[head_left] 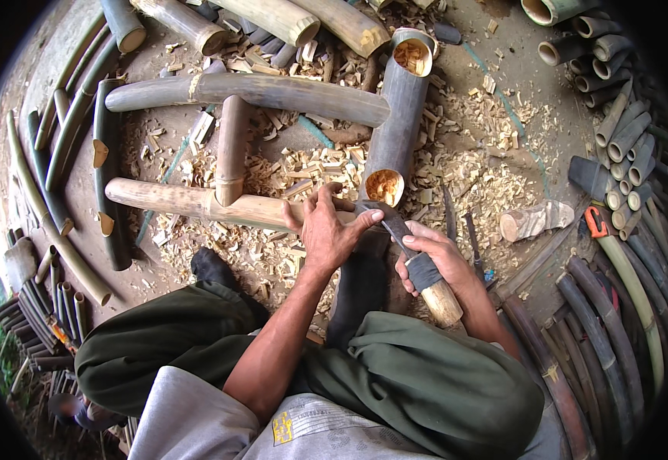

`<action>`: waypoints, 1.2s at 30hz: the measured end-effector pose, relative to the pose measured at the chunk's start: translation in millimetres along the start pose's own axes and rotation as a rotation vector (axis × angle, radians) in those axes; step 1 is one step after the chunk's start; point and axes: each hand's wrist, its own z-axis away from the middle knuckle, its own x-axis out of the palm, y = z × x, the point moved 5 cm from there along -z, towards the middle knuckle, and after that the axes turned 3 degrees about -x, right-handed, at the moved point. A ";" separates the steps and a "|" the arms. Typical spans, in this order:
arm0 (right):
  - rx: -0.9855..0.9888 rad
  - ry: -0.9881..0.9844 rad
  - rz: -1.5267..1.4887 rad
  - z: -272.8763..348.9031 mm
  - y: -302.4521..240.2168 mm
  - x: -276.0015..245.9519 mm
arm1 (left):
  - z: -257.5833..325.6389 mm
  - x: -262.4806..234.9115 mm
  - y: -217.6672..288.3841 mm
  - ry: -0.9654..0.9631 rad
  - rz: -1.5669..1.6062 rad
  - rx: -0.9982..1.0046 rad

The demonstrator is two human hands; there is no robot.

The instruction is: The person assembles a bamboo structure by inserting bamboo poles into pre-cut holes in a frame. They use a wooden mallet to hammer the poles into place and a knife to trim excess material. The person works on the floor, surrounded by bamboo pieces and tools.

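Observation:
My left hand (325, 231) grips the right end of a pale, stripped bamboo pole (196, 204), its thumb stretched toward the blade of a hand tool. In my right hand (441, 264) is that tool, a wooden-handled bladed tool (437, 295) with a dark band round the handle and a dark metal blade pointing up and left. The blade lies by the pole's end, partly behind my left thumb. Just beyond it a thick dark bamboo post (399, 115) has two cut holes. A short bamboo crosspiece (232, 149) links the pole with a farther bamboo rail (250, 90).
Wood chips (457, 184) cover the ground. A dark notched bamboo piece (108, 176) lies left. To my right are a short log (537, 221), an orange-handled saw (597, 222) and stacked bamboo (618, 146). Long poles (595, 330) lie beside my knee. A person (81, 412) is far lower left.

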 end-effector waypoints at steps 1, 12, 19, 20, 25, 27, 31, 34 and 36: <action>0.002 -0.001 -0.001 -2.1 -1.5 3.4 | -0.6 1.3 -2.7 0.017 0.010 0.013; -0.124 0.118 -0.009 -16.3 9.4 -2.4 | -5.4 7.1 2.8 -0.022 -0.154 -0.171; -0.348 0.270 0.037 -28.0 30.0 5.6 | -6.6 5.2 10.9 0.012 -0.220 -0.170; -0.379 0.303 0.038 -27.4 32.4 7.6 | -7.0 4.2 12.4 0.006 -0.227 -0.162; -0.512 0.210 -0.463 -5.1 40.7 19.4 | -5.0 -3.9 2.5 -0.104 0.044 -0.066; -0.514 0.272 -0.631 5.0 53.1 11.7 | 1.6 -4.2 9.7 -0.014 0.008 0.088; -0.429 0.259 -0.600 18.5 59.4 26.8 | 3.7 6.4 15.5 -0.126 -0.063 0.063; -0.331 0.232 -0.563 14.3 65.2 37.1 | 0.5 14.6 10.8 -0.192 -0.106 0.030; -0.323 0.209 -0.610 9.0 69.4 35.8 | -0.7 15.9 10.0 -0.189 -0.125 0.045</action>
